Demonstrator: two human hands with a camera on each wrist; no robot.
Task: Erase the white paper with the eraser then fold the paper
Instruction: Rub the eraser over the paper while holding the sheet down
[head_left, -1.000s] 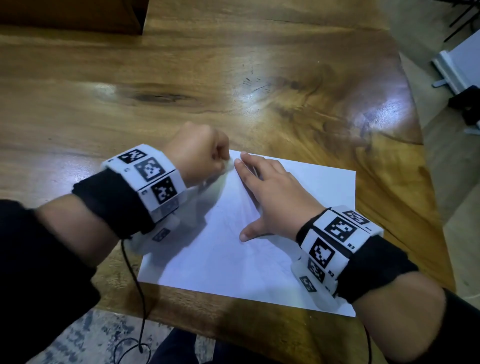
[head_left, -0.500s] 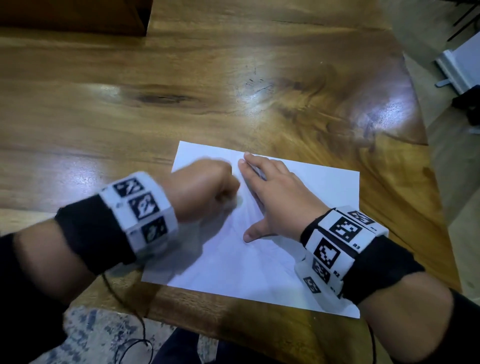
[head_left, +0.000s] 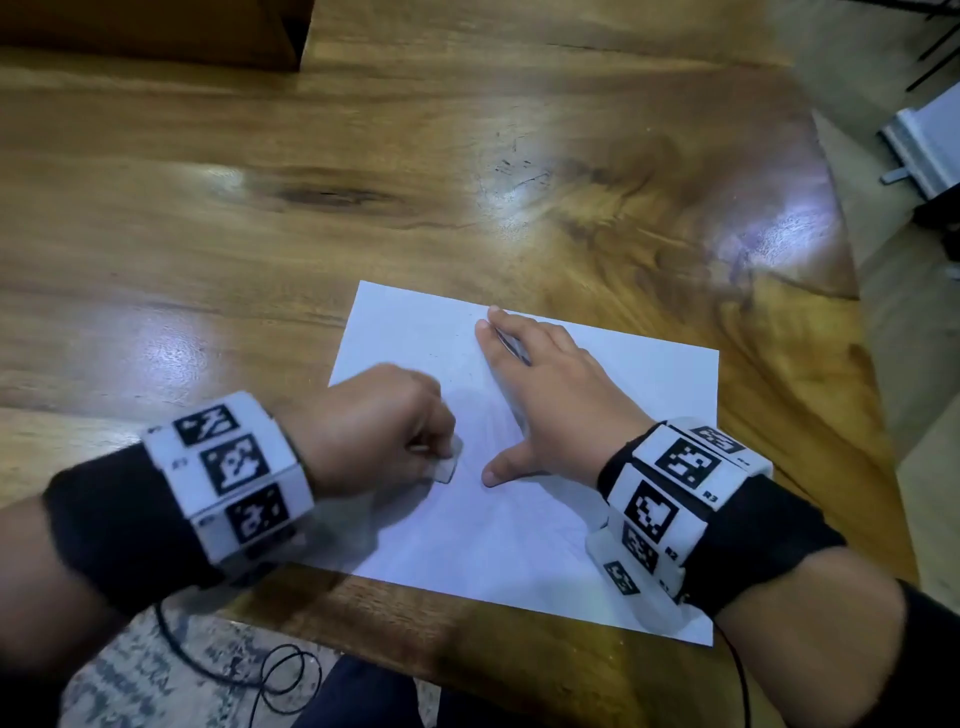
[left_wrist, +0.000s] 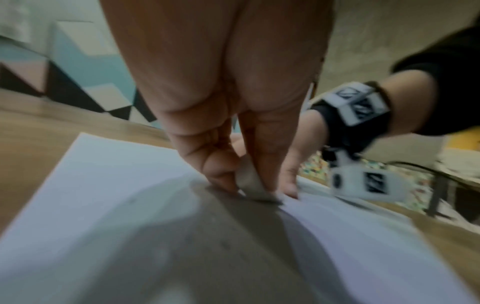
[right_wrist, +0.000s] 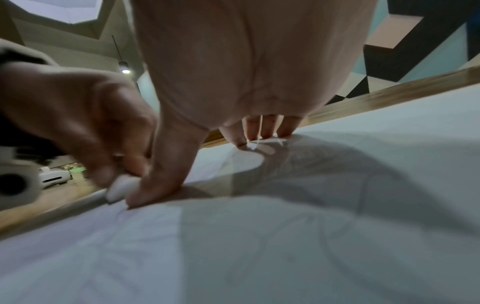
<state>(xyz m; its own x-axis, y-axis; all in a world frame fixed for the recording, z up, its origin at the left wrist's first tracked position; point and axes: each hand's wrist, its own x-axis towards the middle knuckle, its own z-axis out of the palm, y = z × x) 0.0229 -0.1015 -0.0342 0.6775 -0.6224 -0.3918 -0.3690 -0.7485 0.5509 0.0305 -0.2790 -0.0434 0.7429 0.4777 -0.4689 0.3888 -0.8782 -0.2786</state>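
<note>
A white paper (head_left: 613, 545) lies flat near the front edge of the wooden table (head_left: 260, 234). My left hand (head_left: 384, 431) pinches a small white eraser (head_left: 448, 465) and presses its tip onto the sheet, close to the right thumb. The left wrist view shows the eraser (left_wrist: 250, 183) squeezed between thumb and fingers, touching the paper (left_wrist: 103, 205). My right hand (head_left: 545, 400) lies flat on the sheet with straight fingers and the thumb spread. In the right wrist view the eraser (right_wrist: 119, 190) sits just left of that thumb, on the paper (right_wrist: 259, 257).
A dark wooden block (head_left: 156, 31) stands at the table's far left. The table's right edge curves away toward a floor with a white device (head_left: 924, 145). A black cable (head_left: 270, 675) hangs below the front edge over a patterned rug.
My left hand has dragged the eraser from the sheet's far edge toward me and now rests beside the right thumb. The right hand has stayed flat on the paper.
</note>
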